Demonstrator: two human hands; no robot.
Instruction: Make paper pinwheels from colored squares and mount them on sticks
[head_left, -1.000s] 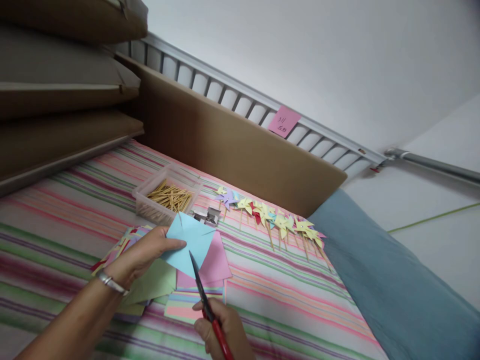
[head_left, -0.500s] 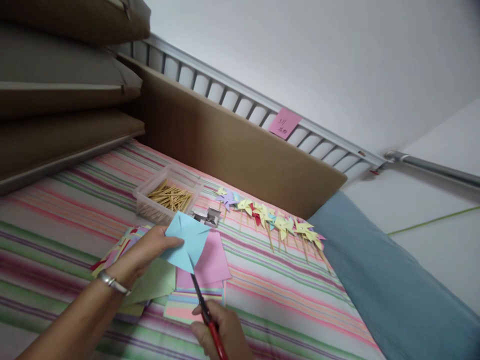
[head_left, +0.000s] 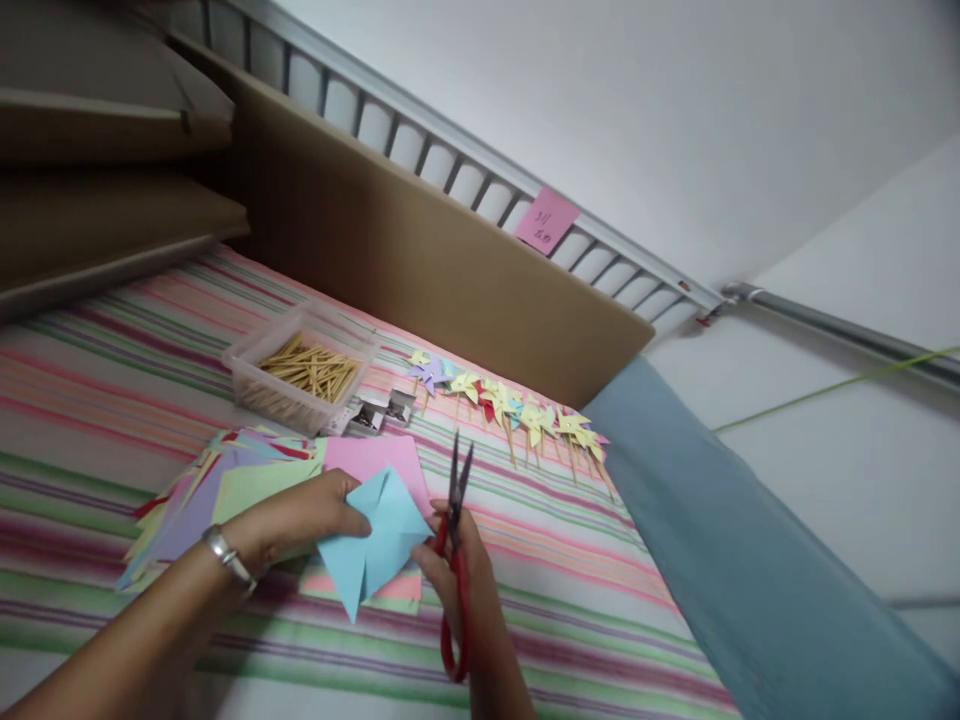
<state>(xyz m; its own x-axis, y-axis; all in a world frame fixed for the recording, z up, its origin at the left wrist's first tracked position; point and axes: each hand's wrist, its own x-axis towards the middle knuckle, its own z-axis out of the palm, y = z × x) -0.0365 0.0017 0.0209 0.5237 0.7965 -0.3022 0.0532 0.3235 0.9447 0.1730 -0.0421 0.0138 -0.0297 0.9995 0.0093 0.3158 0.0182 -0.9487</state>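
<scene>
My left hand (head_left: 321, 512), with a silver bracelet at the wrist, pinches a light blue paper square (head_left: 386, 545) between thumb and fingers. Slits run inward from the square's corners. My right hand (head_left: 471, 562) holds red-handled scissors (head_left: 456, 530), their slightly parted blades pointing away from me. The thumb and fingertips of that hand are at the paper's right corner. Beneath lie a pink sheet (head_left: 379, 460), a light green sheet (head_left: 259, 490) and a fanned pile of coloured paper (head_left: 184, 515).
A clear plastic box (head_left: 244, 375) holds wooden sticks (head_left: 311, 368). Beside it sit small open boxes (head_left: 386, 410). Finished paper pinwheels (head_left: 532, 420) lie in a row along a cardboard panel (head_left: 420, 270). Brown cardboard boxes (head_left: 112, 220) are stacked at the left on the striped cloth (head_left: 585, 640).
The scissors have left the paper's slit and now point upward in my right hand, whose fingers have come to the paper's right corner. The blue paper has turned and moved lower.
</scene>
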